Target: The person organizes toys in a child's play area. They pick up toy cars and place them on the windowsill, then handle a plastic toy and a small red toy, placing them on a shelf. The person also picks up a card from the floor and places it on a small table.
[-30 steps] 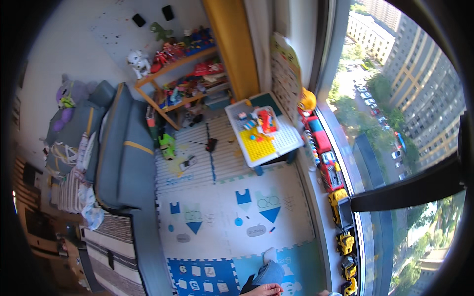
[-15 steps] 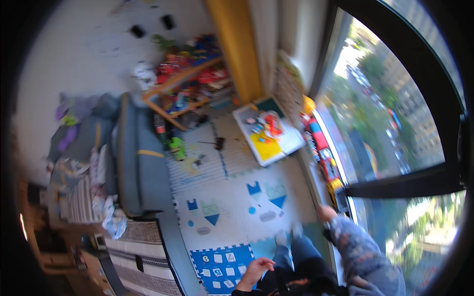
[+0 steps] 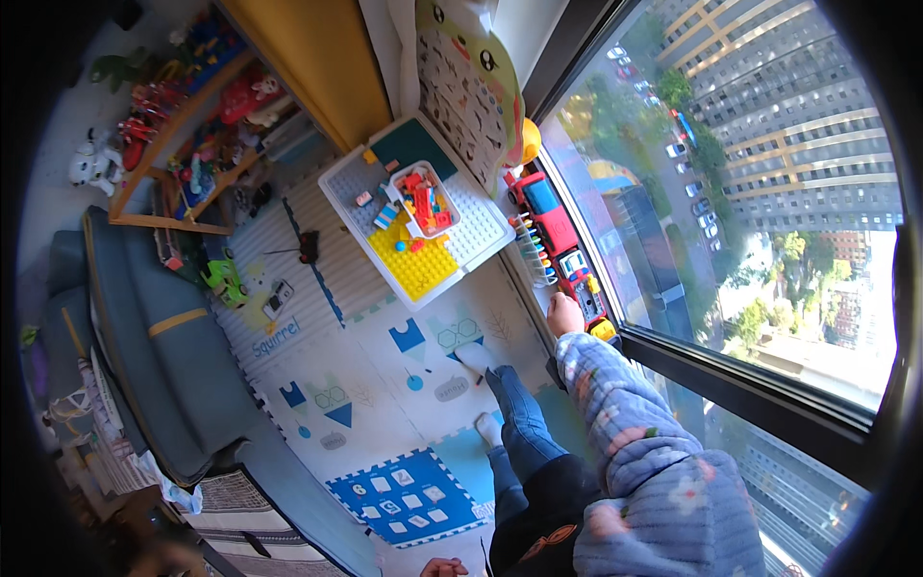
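Observation:
My right hand (image 3: pixel 564 314) reaches to the window ledge, its fingers curled beside a row of toy vehicles. What it grips, if anything, is hidden. Just past the fingers stands a white rack with colourful pieces (image 3: pixel 535 252). A red toy truck (image 3: pixel 555 223) lies along the window, and a small toy vehicle with a yellow end (image 3: pixel 602 329) sits right of the hand. My left hand (image 3: pixel 444 567) hangs low at the bottom edge, partly cut off, its fingers loosely bent with nothing visible in them.
A white play table (image 3: pixel 486 226) with yellow, grey and green building plates stands ahead, bearing a tub of bricks (image 3: pixel 423 199). To the left are a grey sofa (image 3: pixel 159 346) and a wooden toy shelf (image 3: pixel 154 178). A green toy car (image 3: pixel 226 284) lies on the patterned floor mat.
My view has swung to the right and toward the window, so the play table and shelf sit further left. My right hand has come further forward along the ledge; my left hand has dropped lower in view.

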`<control>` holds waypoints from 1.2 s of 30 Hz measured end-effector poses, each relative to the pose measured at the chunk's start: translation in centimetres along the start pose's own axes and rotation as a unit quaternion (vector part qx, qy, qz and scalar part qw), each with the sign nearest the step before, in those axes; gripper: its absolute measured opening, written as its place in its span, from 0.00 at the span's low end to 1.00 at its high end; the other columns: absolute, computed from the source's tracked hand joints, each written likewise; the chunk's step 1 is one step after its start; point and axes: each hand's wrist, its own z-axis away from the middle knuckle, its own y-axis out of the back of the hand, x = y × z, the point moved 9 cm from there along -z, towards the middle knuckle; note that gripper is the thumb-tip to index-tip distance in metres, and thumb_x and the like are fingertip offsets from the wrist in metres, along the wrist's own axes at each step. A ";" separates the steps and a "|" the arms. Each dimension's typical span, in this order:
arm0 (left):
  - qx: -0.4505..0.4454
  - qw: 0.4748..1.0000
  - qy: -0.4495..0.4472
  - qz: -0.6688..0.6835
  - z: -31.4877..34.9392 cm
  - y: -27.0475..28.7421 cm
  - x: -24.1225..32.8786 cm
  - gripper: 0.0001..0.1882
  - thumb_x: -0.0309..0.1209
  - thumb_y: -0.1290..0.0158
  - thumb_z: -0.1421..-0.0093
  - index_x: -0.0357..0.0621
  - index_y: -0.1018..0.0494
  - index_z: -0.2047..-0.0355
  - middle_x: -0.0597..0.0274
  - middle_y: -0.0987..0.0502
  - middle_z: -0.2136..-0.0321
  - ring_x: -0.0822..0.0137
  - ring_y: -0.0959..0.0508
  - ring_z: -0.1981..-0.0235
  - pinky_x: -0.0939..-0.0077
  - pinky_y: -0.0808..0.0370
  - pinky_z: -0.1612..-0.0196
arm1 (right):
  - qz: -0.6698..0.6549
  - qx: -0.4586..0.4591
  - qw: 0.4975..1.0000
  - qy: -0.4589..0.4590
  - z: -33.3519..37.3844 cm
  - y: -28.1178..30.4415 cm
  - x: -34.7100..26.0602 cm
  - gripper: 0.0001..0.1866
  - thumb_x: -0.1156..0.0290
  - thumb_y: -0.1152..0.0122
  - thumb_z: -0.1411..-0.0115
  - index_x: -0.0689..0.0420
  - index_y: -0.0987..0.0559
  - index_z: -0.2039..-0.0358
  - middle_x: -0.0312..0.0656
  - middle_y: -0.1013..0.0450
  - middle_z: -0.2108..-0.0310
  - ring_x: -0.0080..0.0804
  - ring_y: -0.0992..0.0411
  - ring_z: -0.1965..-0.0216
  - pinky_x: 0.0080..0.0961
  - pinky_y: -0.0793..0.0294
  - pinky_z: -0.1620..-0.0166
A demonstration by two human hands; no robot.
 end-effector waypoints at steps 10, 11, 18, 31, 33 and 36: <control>0.022 0.992 0.119 0.039 -3.2 -3.4 2.9 0.15 0.33 0.58 0.38 0.40 0.31 0.80 0.64 0.29 0.81 0.71 0.31 0.75 0.74 0.34 0.68 | 0.015 0.000 0.987 -0.157 0.4 -4.1 3.2 0.22 0.69 0.48 0.44 0.61 0.39 0.50 0.63 0.31 0.60 0.61 0.26 0.65 0.49 0.25 0.61; 0.020 0.991 0.129 0.041 -3.3 -3.5 2.8 0.15 0.32 0.58 0.38 0.39 0.32 0.80 0.63 0.29 0.81 0.70 0.31 0.75 0.74 0.34 0.68 | 0.025 0.014 0.986 -0.163 -0.1 -4.4 3.3 0.22 0.69 0.48 0.44 0.60 0.39 0.50 0.62 0.30 0.61 0.60 0.26 0.64 0.49 0.25 0.61; 0.026 0.995 0.096 -0.005 -3.4 -2.4 4.6 0.13 0.29 0.58 0.40 0.38 0.33 0.80 0.58 0.32 0.80 0.64 0.32 0.75 0.69 0.34 0.68 | 0.060 -0.047 0.956 -0.283 -1.1 -8.4 6.6 0.10 0.69 0.49 0.41 0.57 0.31 0.59 0.58 0.25 0.66 0.56 0.25 0.62 0.49 0.24 0.60; 0.211 0.970 0.045 0.113 0.5 5.9 8.1 0.17 0.38 0.56 0.34 0.36 0.26 0.65 0.60 0.24 0.72 0.69 0.26 0.68 0.72 0.29 0.62 | -0.137 -0.349 0.924 0.076 8.6 -0.6 -13.5 0.18 0.62 0.39 0.50 0.57 0.22 0.60 0.48 0.23 0.65 0.41 0.23 0.63 0.32 0.25 0.56; 0.211 0.969 0.017 0.126 1.3 7.4 8.6 0.17 0.38 0.55 0.34 0.36 0.25 0.60 0.59 0.23 0.70 0.68 0.25 0.66 0.73 0.28 0.59 | -0.139 -0.394 0.906 0.071 9.3 0.7 -19.1 0.19 0.62 0.41 0.46 0.60 0.24 0.57 0.45 0.23 0.67 0.33 0.24 0.66 0.27 0.26 0.58; 0.245 0.953 0.011 0.177 3.2 10.5 8.5 0.15 0.36 0.55 0.35 0.35 0.26 0.61 0.59 0.23 0.70 0.70 0.26 0.66 0.73 0.29 0.60 | -0.182 -0.395 0.891 0.131 9.9 3.4 -28.1 0.20 0.60 0.40 0.45 0.61 0.24 0.58 0.46 0.23 0.68 0.35 0.24 0.66 0.28 0.25 0.59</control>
